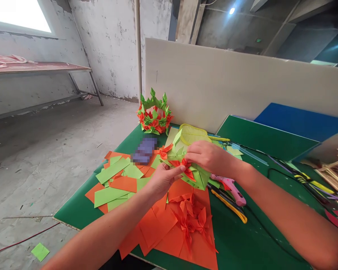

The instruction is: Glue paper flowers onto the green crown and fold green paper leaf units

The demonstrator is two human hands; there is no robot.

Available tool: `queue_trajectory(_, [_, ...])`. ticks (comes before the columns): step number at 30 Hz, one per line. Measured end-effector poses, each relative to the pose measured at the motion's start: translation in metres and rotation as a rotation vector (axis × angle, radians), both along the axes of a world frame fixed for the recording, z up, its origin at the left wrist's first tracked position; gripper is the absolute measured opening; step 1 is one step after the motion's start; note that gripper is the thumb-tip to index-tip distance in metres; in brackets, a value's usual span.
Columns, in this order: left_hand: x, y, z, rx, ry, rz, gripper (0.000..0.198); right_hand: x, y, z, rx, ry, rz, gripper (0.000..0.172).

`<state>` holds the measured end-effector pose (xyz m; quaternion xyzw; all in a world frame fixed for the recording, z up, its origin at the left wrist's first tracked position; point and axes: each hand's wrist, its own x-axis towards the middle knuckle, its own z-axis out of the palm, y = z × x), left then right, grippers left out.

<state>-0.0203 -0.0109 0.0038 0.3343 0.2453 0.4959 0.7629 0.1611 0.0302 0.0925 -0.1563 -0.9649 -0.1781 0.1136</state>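
Over the table, my left hand (163, 180) grips the near side of a green folded-paper piece (198, 176), its thumb beside an orange paper flower (189, 173). My right hand (204, 154) is closed, fingertips pinching at that same flower from above. Another orange flower (165, 151) sits on the left part of the piece. Several loose orange paper flowers (187, 217) lie just below my hands on orange sheets (157, 225). Part of the piece is hidden behind my fingers.
A finished-looking green and orange paper crown (154, 116) stands at the table's back corner. Light green paper strips (112, 170) are scattered left, near a blurred-out object (145, 150). To the right lie a pink glue gun (232, 190), a yellow-handled cutter (229, 204) and a yellow paddle-shaped thing (194, 134).
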Motion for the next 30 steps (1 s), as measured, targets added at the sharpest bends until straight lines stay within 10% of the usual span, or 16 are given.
queue_trajectory(11, [0.0,-0.002,0.004,-0.116,-0.073,0.021,0.026,0.023,-0.026,0.018,-0.123,0.317,-0.175,0.026])
queue_trajectory(18, [-0.002,0.002,0.007,-0.235,-0.128,0.113,0.021,0.052,-0.042,-0.002,-0.302,0.22,-0.34,0.068])
queue_trajectory(30, [-0.004,0.008,-0.002,-0.145,-0.07,0.074,0.025,0.042,-0.041,-0.002,-0.139,0.299,-0.276,0.017])
